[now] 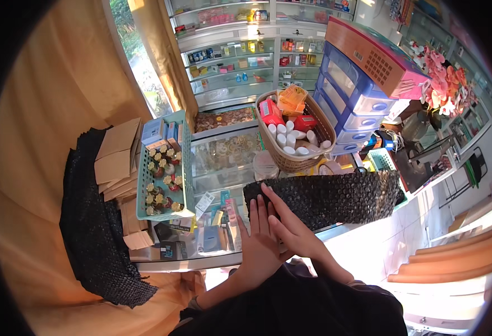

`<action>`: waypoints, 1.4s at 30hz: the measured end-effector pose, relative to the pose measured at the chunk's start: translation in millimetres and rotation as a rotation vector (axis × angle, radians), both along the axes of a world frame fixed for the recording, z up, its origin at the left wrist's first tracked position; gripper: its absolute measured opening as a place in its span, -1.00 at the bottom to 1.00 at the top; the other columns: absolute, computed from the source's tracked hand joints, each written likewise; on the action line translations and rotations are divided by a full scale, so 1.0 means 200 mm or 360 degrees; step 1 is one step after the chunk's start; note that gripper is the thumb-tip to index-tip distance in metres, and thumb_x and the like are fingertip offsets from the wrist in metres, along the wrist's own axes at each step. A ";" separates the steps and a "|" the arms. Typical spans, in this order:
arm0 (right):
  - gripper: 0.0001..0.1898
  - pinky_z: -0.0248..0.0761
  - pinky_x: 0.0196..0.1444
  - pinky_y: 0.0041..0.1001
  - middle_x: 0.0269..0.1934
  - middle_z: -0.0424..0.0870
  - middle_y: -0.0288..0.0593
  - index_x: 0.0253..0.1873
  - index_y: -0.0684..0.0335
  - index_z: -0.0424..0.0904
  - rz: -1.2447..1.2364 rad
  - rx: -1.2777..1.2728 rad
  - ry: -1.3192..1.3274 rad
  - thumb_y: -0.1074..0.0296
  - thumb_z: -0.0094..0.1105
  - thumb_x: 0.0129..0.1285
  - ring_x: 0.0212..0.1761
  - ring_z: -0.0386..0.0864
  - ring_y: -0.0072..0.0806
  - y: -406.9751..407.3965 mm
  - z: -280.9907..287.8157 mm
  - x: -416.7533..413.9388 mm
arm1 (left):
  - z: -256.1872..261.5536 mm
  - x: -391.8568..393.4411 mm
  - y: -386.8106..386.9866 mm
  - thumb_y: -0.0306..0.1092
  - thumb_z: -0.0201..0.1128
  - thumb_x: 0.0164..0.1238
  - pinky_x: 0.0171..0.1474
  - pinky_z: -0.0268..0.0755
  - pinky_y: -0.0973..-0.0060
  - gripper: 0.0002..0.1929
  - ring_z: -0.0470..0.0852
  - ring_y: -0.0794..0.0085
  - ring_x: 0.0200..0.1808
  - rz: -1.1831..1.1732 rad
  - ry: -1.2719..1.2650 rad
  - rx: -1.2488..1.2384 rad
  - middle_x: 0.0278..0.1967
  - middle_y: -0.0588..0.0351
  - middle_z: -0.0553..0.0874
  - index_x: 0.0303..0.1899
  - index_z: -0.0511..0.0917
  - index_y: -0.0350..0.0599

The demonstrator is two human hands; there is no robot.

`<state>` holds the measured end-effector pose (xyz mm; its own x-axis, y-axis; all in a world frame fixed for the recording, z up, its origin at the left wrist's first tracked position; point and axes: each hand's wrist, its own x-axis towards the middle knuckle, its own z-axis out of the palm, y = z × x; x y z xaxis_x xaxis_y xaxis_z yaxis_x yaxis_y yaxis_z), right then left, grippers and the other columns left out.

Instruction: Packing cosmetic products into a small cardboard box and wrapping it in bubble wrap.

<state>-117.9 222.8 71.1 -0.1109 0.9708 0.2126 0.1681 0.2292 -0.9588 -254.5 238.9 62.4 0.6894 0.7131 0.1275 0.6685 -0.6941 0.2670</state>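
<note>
A long strip of black bubble wrap (334,198) lies across the front of the glass display counter (225,180) and reaches right, over a small pale-green basket (379,156). Both hands are at its left end. My left hand (259,245) presses there with long, nearly straight fingers and its thumb apart. Overlapping it from the right, my right hand (297,234) holds the wrap, its index finger stretched to the upper edge. Whatever may be under the palms is hidden.
Left stands a green plastic basket (145,189) of small bottles and boxes, beside folded cardboard (115,157) and more black bubble wrap (90,227). Behind the hands are a brown woven basket (298,161) and a blue drawer unit (342,92) with a large box (367,59) on top.
</note>
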 end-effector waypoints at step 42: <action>-0.15 0.38 0.28 -0.48 0.41 0.33 -0.07 0.61 0.08 -0.02 -0.0382 -0.0289 0.1466 0.64 0.19 0.29 0.27 0.47 -0.46 0.06 0.08 -0.20 | -0.01 -0.11 0.10 -0.20 -0.12 0.56 0.54 -0.09 0.35 -0.33 0.09 0.26 0.54 0.0103 -0.2278 -0.1140 0.52 -0.04 0.11 0.53 -0.11 -0.30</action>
